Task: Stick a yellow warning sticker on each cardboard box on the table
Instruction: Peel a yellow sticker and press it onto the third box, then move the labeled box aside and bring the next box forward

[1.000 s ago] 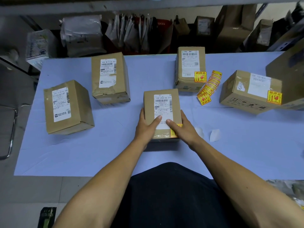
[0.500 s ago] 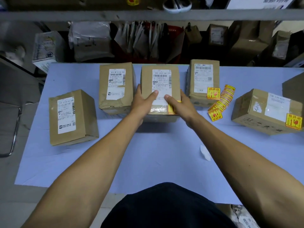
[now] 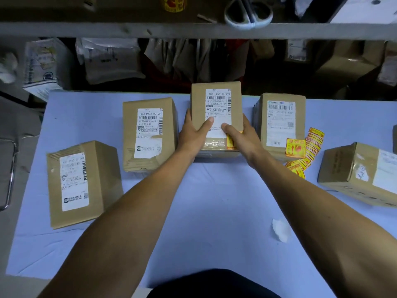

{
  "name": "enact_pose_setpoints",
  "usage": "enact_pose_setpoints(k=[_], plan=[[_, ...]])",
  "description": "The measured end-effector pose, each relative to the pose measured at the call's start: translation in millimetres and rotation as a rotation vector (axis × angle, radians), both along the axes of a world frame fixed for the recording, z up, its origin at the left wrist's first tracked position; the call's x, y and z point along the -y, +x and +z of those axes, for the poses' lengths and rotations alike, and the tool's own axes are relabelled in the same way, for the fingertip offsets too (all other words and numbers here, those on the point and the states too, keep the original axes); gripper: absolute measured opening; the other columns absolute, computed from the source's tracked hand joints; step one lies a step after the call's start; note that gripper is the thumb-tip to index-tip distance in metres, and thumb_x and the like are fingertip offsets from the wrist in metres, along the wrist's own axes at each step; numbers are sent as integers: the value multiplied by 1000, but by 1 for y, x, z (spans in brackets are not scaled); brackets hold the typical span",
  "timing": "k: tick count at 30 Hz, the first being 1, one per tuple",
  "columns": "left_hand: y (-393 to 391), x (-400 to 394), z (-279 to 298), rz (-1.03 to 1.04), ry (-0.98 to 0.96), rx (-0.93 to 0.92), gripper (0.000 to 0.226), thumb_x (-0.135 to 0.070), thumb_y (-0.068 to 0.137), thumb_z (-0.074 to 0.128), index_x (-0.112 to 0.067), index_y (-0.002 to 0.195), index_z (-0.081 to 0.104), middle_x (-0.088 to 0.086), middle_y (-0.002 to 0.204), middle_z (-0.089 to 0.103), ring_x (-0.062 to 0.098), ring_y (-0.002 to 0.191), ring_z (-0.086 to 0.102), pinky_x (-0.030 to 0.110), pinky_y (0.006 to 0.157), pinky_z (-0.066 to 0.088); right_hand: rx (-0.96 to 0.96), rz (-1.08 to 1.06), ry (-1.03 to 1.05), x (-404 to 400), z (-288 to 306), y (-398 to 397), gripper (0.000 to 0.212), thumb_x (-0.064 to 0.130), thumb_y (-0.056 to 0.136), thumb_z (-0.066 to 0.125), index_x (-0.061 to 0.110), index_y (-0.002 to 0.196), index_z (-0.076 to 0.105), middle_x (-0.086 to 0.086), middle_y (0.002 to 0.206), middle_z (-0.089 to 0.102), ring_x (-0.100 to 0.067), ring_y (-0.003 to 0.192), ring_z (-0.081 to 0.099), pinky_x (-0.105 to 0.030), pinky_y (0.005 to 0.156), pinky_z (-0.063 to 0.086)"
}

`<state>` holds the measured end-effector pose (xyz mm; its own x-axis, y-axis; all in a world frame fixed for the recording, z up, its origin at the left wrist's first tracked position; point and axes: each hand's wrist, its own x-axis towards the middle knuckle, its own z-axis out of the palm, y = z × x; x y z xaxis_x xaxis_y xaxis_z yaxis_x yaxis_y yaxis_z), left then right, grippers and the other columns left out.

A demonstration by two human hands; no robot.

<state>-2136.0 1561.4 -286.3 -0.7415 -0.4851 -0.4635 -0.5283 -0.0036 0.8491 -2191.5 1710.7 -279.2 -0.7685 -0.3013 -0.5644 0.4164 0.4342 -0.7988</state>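
both hands are gripping the middle box (image 3: 216, 117), left hand (image 3: 193, 134) and right hand (image 3: 240, 136) on its sides with thumbs on top, a yellow sticker (image 3: 231, 143) showing under the right thumb. the box right of the hands (image 3: 281, 123) is wearing one too. the two boxes left of the hands (image 3: 148, 134) are looking bare, so i'm guessing roughly halfway. the sticker strip (image 3: 309, 151) is sitting further right.

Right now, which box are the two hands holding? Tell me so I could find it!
Look at the blue table, then the row of cardboard boxes along its far edge. The held box is the middle one, pushed farthest back, with the left hand and right hand gripping its sides. A yellow sticker peeks out by the right thumb.
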Motion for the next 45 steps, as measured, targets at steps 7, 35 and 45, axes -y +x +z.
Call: enact_pose_setpoints(k=[7, 35, 45], plan=[[1, 2, 9, -25, -39, 34, 59, -47, 86, 67, -28, 137, 45, -8, 122, 68, 14, 111, 64, 40, 99, 51, -68, 36, 88, 0, 3, 3, 87, 63, 80, 62, 28, 154, 31, 11, 140, 58, -16, 128, 55, -38, 106, 46], [119, 149, 37, -624, -1065, 326, 72, -63, 98, 27, -28, 158, 9, 9, 167, -4, 33, 152, -4, 57, 118, 8, -885, 790, 486, 134, 50, 77, 59, 35, 98, 49, 6, 149, 38, -20, 153, 36, -39, 138, 36, -45, 114, 29], [152, 119, 8, -488, -725, 46, 75, -47, 99, 46, -21, 158, 8, 4, 165, -17, 28, 153, -6, 42, 121, 11, -755, 650, 325, 120, 20, 125, 59, 22, 102, 51, -3, 152, 31, -28, 162, 13, -42, 150, 21, -46, 120, 27]])
